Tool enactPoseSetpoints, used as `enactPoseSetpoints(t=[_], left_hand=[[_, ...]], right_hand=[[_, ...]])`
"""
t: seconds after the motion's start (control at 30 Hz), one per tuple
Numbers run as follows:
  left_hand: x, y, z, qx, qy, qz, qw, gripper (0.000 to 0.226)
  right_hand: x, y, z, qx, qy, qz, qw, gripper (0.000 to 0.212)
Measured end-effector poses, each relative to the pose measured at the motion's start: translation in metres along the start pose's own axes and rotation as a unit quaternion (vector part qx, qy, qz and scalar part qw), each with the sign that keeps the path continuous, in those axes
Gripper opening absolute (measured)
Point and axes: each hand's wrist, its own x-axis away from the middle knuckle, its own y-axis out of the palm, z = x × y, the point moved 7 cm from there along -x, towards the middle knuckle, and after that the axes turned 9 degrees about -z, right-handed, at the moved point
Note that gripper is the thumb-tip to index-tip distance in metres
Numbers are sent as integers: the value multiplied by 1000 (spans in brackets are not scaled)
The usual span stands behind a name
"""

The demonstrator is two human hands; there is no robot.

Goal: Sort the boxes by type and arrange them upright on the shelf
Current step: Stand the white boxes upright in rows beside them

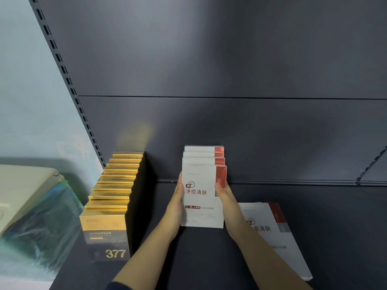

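At nine o'clock from the hands, the gold boxes (113,195) stand upright in a tight file that runs back to the rear panel (209,59), already sorted.

The left grip (176,204), a bare hand, lies flat along the left edge of the front white box (201,197). Its fingers are straight and press inward rather than wrapping, so this grip is open and only steadies the box.

That box stands upright on the shelf (188,258) at the head of the other white boxes (204,155), which are lined up behind it toward twelve o'clock. These look like thin cardboard cartons: light, fairly stiff across the face, with a smooth printed skin that could slide under dry fingers. Being slim, they would likely tip forward if let go carelessly. The side edges are the best place to hold, squeezed gently so the card does not dent.

The right grip (227,201) does just that. Its thumb sits on the front face near the red stripe, and its fingers reach round the right edge, closing on the carton in a pinch.

At four o'clock, one flat white box (278,243) lies face up on the shelf, not yet stood with its kind.
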Motion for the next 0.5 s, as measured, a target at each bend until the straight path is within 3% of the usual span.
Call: enactPoseSetpoints(t=[0.3,0.4,0.5], left_hand=[[3,-3,-1,-22,-37,8,999,69],[6,-2,2,-32,-45,14,998,59],[12,-7,12,-64,-36,54,996,52]], right_hand=[[0,-1,-2,42,6,1,999,45],[4,0,-7,57,13,-7,998,42],[15,-12,-24,85,17,23,996,56]])
